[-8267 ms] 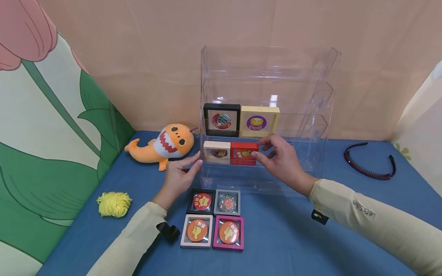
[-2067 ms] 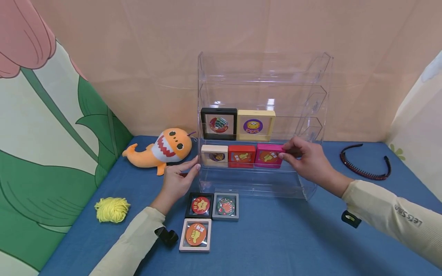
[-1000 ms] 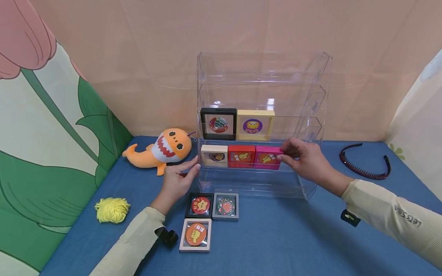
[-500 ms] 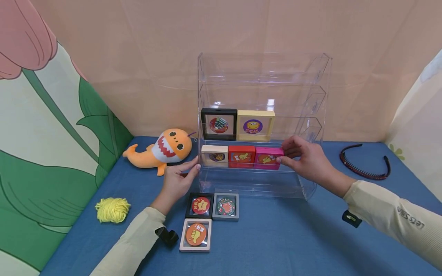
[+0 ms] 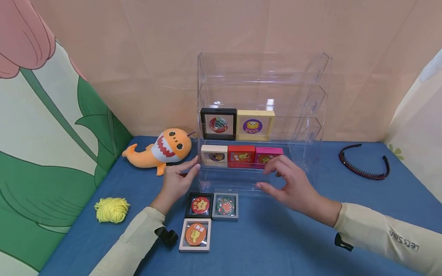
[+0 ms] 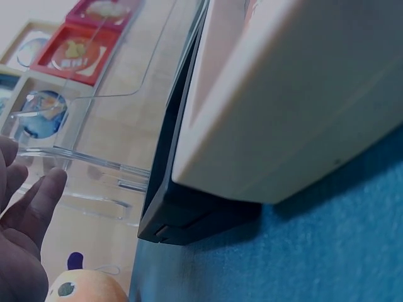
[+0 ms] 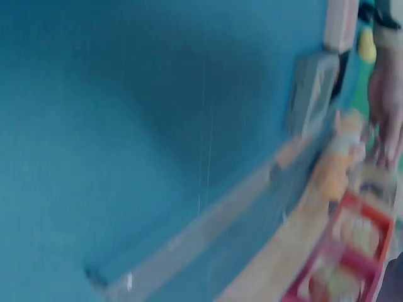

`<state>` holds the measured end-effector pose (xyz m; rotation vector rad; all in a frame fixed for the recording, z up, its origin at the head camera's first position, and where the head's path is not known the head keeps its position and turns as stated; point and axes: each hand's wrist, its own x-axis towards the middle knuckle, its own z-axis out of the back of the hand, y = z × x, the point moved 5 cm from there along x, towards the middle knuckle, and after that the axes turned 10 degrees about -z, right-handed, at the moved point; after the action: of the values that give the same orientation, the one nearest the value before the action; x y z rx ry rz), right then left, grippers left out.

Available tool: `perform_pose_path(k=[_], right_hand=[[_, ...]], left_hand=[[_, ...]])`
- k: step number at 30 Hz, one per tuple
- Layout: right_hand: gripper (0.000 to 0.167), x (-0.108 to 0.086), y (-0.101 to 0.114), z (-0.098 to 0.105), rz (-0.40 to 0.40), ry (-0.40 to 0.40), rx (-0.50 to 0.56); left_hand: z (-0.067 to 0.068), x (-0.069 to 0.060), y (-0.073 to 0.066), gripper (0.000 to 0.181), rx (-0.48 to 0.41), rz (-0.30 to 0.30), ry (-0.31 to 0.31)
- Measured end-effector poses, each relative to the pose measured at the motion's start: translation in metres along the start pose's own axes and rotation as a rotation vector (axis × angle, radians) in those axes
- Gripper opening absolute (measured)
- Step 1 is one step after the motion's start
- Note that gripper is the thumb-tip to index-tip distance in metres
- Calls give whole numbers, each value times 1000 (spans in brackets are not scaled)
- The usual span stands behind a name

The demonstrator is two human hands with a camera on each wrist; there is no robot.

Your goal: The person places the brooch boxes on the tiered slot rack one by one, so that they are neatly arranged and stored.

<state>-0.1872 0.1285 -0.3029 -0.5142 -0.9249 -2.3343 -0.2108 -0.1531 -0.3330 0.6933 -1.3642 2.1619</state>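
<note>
My left hand [image 5: 178, 184] holds the left side edge of the clear stepped rack [image 5: 262, 188] between thumb and fingers. My right hand [image 5: 293, 188] hangs in front of the rack's lower right part, thumb and fingers apart, holding nothing. On the lower tier stand a cream box [image 5: 214, 156], a red box [image 5: 241, 156] and a magenta box [image 5: 268, 151], side by side. A black frame [image 5: 219, 137] and a pale yellow frame [image 5: 255, 137] stand one tier higher. Flat before the rack lie a black case [image 5: 190, 214], a grey case [image 5: 225, 218] and a pale pink case [image 5: 195, 249].
An orange shark plush [image 5: 143, 156] lies left of the rack, with a yellow yarn bundle [image 5: 112, 210] nearer the front left. A dark headband [image 5: 366, 174] lies at the right on the blue cloth [image 5: 276, 245].
The magenta box went from the table cases to the lower tier beside the red box. My right hand has let go of it and moved down toward the front. My left hand stays at the rack.
</note>
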Motion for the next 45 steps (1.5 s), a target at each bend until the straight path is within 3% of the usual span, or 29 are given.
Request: perform_pose_path(k=[4,7,9,14,16,23,30,37,45], right_hand=[[35,-10,8,-20,-16,96,58],[32,-16,8,-32,-67,171,74],[31,-19,5,-41,-123,268,74],[53,-28,0,-69,-207,559,-39],[60,-33,-1,-78,-196,615,-111],[72,-35,-4,-96,-214,639,-223],[69,-31,-4,-105,-235,613,-271],[59,-30,-4,-106,-251,520,-270],[56,-31,-6,-106,-293,499,-234]], left_hand=[[0,0,0,33,0,6,4],[0,-1,0,33,5,1,4],[1,-1,0,33,8,-7,2],[1,0,0,33,-6,-5,3],[1,0,0,33,-9,3,5],[1,0,-1,33,0,-4,5],[1,0,0,32,11,-10,3],[0,0,2,32,2,-6,-2],[1,0,1,32,-2,-20,-5]])
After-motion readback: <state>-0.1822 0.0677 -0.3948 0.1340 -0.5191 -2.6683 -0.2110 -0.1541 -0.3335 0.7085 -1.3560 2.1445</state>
